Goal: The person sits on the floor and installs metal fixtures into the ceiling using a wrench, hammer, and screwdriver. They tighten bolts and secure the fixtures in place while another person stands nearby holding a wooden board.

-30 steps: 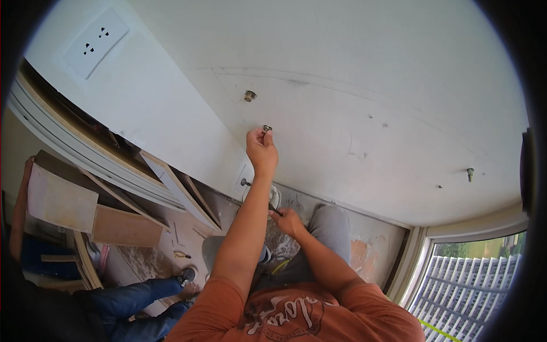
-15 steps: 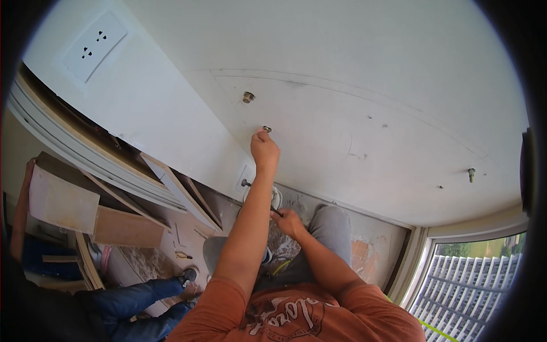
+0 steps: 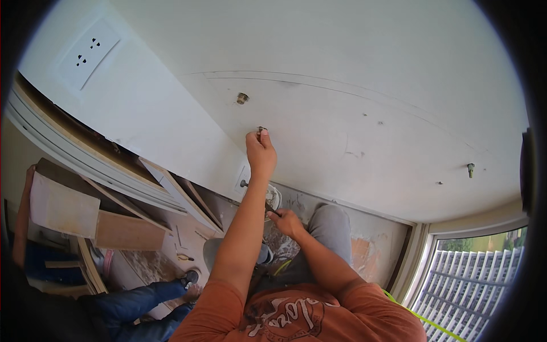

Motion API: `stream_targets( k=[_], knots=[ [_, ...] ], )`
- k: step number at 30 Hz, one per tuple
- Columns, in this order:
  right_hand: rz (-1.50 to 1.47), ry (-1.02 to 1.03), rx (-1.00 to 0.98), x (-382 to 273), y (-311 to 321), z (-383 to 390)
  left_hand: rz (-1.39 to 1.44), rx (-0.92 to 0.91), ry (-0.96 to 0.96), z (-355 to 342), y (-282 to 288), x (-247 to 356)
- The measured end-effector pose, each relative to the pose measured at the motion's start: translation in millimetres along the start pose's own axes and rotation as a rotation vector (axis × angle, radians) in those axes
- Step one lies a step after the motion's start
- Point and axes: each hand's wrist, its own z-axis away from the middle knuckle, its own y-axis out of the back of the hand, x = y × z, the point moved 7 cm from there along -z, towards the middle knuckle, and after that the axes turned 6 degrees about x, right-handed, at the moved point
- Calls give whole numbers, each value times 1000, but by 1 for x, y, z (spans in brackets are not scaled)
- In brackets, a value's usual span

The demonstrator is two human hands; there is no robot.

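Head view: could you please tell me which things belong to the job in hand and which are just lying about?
Seemingly in use:
- metal fitting at the fingertips of the left hand
- dark tool in the right hand

Apparently just lying about:
- pliers on the floor
- thin strip near them

Pale script lettering (image 3: 285, 314) on the orange shirt (image 3: 347, 319)
The large looping letters slant across the front, partly lost in creases; smaller dark print curves beside them within a dark outline (image 3: 310, 325), too small and folded to make out word by word
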Motion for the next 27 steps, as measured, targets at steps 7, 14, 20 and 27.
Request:
stream_targets(
  k=[7, 14, 20, 27],
  knots=[
    [-33, 48, 75, 4, 2, -3, -56, 80, -19, -7, -5, -4],
    [-33, 47, 67, -5, 6, 3, 1041, -164, 1127, 17, -28, -26],
    [-25, 102, 80, 2, -1, -4, 464, 71, 464, 7, -9, -25],
    [-40, -28, -17, 4, -3, -2, 171, 68, 186, 2, -2, -23]
  ],
)
